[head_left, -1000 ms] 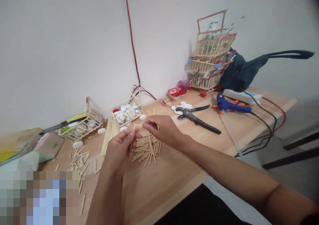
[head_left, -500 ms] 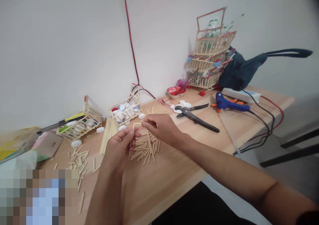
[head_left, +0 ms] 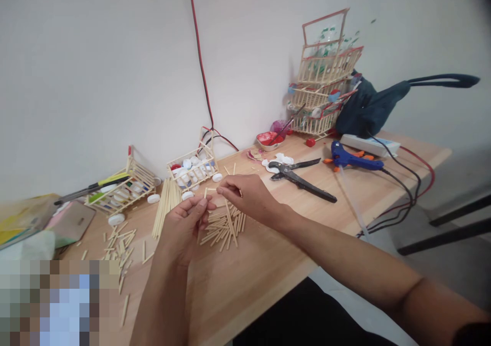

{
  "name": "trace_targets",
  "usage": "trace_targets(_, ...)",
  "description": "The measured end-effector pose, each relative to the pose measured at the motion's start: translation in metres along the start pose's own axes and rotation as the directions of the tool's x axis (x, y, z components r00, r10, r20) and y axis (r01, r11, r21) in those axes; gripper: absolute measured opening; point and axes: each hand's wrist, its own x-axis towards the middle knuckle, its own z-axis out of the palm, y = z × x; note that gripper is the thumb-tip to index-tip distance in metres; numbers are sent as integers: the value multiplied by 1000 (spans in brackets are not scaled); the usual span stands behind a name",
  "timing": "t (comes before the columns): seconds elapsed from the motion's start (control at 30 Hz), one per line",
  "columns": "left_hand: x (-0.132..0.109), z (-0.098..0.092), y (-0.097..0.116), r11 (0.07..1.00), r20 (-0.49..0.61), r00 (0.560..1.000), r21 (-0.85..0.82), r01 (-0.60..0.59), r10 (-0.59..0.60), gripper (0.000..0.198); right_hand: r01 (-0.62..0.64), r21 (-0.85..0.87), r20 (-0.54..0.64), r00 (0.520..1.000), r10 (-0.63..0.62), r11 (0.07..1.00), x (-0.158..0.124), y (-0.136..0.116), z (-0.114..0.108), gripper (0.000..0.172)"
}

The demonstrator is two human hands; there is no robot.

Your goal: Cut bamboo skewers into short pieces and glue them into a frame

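My left hand [head_left: 191, 217] is closed in a pinch on a short wooden stick [head_left: 205, 192] that points upward. A second short stick [head_left: 212, 189] meets its top end at a corner, and my right hand [head_left: 244, 193] pinches the far end of it. Below both hands lies a loose pile of cut wooden sticks [head_left: 224, 228]. Longer sticks [head_left: 166, 203] are bundled to the left of the pile. Behind them stands a small stick-built cart [head_left: 194, 167] filled with bottle caps. My left palm hides part of the stick it holds.
Cutting pliers [head_left: 303, 180] and a blue glue gun [head_left: 355, 158] with a trailing cord lie to the right. A bowl of red paint [head_left: 269, 141] stands near the wall, beside stacked stick carts [head_left: 322, 90]. Short offcuts [head_left: 120, 246] and another cart [head_left: 123, 190] are at left.
Both hands keep their pinch on the two joined sticks, almost still. The whole view has shifted very slightly.
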Motion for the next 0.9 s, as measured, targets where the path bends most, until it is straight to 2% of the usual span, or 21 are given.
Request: trace_targets(0.9,-1,1,0,999,8,1000,53,-12,12,36,3,44,-14,1000,-2,999,-1,0,0,25)
